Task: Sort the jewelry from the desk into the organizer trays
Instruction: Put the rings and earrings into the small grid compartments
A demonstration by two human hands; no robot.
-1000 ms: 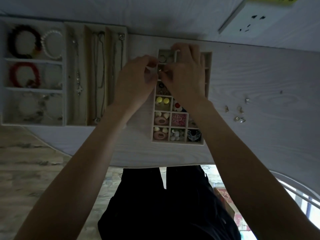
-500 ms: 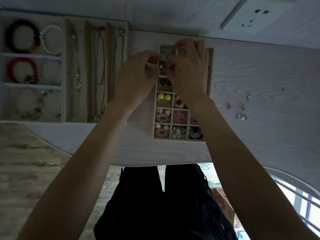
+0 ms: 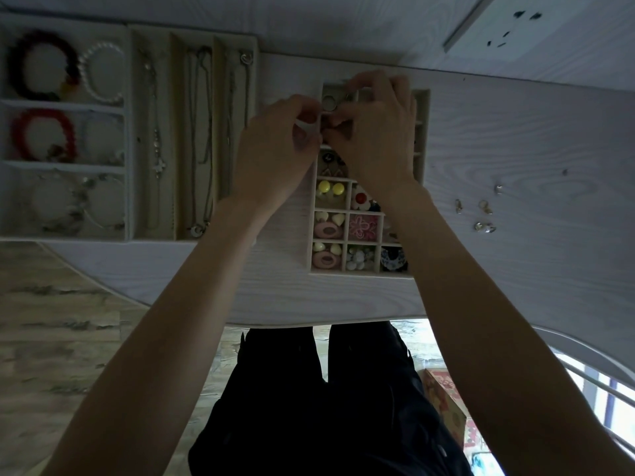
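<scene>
A small compartment tray (image 3: 360,272) lies mid-desk, its near cells filled with colourful earrings (image 3: 330,188). My left hand (image 3: 275,149) and right hand (image 3: 376,132) meet over its far cells. Both sets of fingertips pinch one tiny piece of jewelry (image 3: 325,128), too small to identify. A ring (image 3: 330,102) shows in the far-left cell just beyond my fingers. Several loose silver earrings (image 3: 482,209) lie on the desk to the right of the tray.
At the left stand a bracelet tray (image 3: 62,104) with red, dark and pearl bracelets and a necklace tray (image 3: 214,132) with chains. A wall socket (image 3: 515,15) is at the upper right. The desk's front edge (image 3: 309,324) curves above my dark-clothed legs.
Both hands stay together over the tray's far cells, fingers still working the tiny piece. Only the view has shifted slightly.
</scene>
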